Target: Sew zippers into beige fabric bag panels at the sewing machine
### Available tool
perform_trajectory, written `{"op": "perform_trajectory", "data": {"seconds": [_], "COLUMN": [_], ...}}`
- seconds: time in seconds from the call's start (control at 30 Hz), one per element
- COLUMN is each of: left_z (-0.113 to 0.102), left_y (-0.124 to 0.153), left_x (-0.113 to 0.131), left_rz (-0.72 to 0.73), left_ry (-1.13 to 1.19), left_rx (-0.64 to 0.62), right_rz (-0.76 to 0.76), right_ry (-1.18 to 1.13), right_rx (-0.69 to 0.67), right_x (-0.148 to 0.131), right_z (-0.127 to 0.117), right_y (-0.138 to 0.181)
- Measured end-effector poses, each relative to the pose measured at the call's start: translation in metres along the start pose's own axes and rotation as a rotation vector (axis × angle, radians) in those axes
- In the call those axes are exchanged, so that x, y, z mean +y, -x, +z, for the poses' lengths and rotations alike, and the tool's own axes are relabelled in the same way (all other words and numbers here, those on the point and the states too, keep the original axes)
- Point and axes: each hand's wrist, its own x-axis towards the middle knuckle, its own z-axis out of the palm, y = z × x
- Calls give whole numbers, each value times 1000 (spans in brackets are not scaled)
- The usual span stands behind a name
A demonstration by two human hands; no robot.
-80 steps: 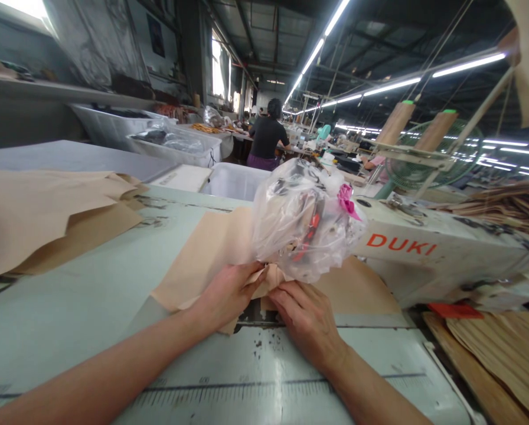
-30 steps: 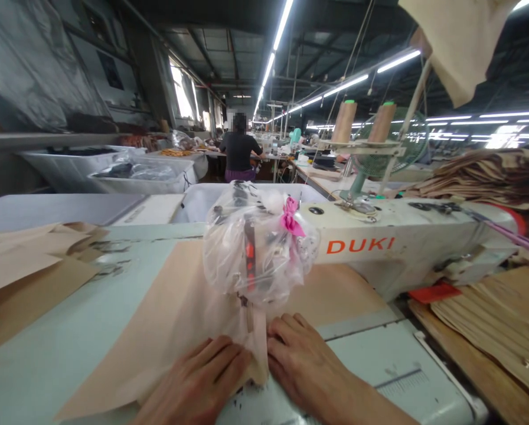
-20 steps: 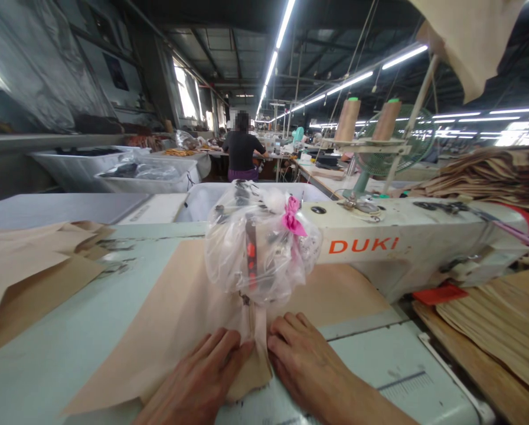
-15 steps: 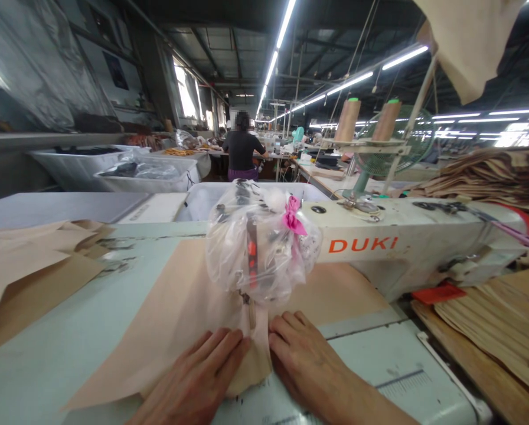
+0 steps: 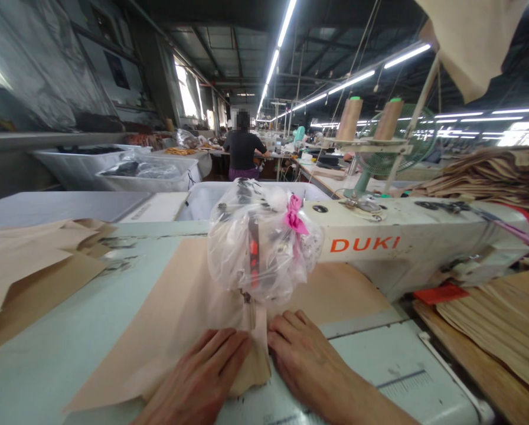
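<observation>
A tan piece of leather or thick fabric point(image 5: 158, 330) lies on the pale green bed of a sewing machine point(image 5: 357, 242), passing beneath its presser foot point(image 5: 249, 313). Clear plastic with a pink tie point(image 5: 296, 215) wraps the machine's head. My left hand point(image 5: 206, 369) rests flat on the tan piece, fingers stretched toward the foot. On the other side of the narrow folded strip point(image 5: 259, 339), my right hand point(image 5: 297, 348) has its fingers curled at the strip's edge; its thumb is hidden. The needle point cannot be made out.
More tan pieces point(image 5: 29, 260) lie at the left, and stacked pieces point(image 5: 499, 324) at the right. Two thread cones point(image 5: 349, 120) stand behind the machine near a green fan point(image 5: 401, 141). White bins point(image 5: 149, 172) stand beyond the table. A person point(image 5: 243, 144) sits farther back.
Very little differs. The tan strip's near end has shifted slightly under the foot, and both hands keep almost the same place. The whole view has moved a few pixels.
</observation>
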Motion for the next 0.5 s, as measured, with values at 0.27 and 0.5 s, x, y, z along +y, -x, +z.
{"op": "perform_trajectory", "data": {"seconds": [0.27, 0.5], "left_z": [-4, -7], "left_y": [3, 6], "left_x": [7, 6], "left_rz": [-132, -128], "left_ry": [87, 108], "left_rx": [-57, -6], "right_rz": [163, -76], "right_ry": [-163, -108], "right_rx": [171, 75], "right_x": [2, 6], "right_z": [-17, -1], "right_y": [-3, -3]}}
